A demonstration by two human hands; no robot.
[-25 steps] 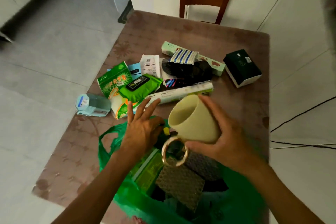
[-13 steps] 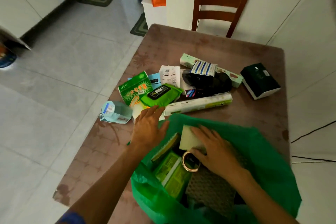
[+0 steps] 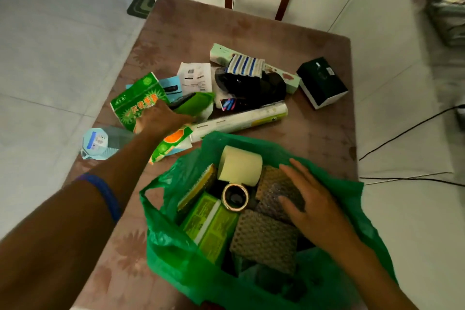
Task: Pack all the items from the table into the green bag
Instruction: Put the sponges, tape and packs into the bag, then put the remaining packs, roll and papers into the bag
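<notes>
In the head view the left hand reaches over the pile on the brown patterned table, its fingers curled down onto the green cardboard box and the crinkly orange-and-green packet, though whether it actually grips either I cannot tell. The right hand lies flat with fingers straight on the rough grey scouring pads inside the open green plastic bag, beside a smooth cream cup and a tape roll; the bag stands at the table's near edge, with bare tabletop to its right
</notes>
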